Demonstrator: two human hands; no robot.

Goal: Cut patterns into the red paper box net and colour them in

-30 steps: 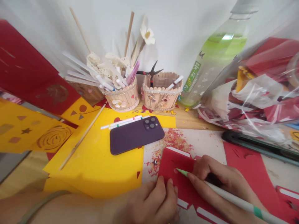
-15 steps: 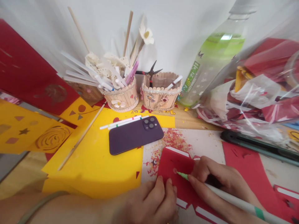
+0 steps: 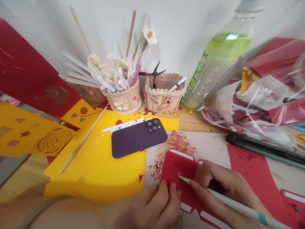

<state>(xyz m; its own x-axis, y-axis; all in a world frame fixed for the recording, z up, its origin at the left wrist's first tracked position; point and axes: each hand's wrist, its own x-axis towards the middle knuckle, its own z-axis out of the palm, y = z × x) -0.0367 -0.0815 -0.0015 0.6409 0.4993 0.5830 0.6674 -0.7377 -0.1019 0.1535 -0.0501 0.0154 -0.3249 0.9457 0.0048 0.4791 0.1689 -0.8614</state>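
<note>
A folded red paper piece [image 3: 172, 163] with white strips along its edge flaps lies on the speckled white sheet at lower centre. My left hand [image 3: 154, 206] presses its bent fingertips onto the near left part of this paper; the thumb is hidden. My right hand [image 3: 221, 187] is closed around a white felt-tip pen [image 3: 238, 203] with a pale green tip and a green band. The pen slants, its tip at the paper beside a small pale ring mark [image 3: 179, 173].
A purple phone [image 3: 135, 141] and two slim white pens [image 3: 124, 124] lie on yellow paper [image 3: 95, 168]. Behind stand two decorated wooden holders [image 3: 165, 98], a green-liquid bottle [image 3: 214, 63] and a clear bag of scraps [image 3: 262, 89]. A thin stick [image 3: 83, 140] lies left.
The pen tip has shifted very slightly to the left and up beside the ring mark. My left hand stays in place on the paper.
</note>
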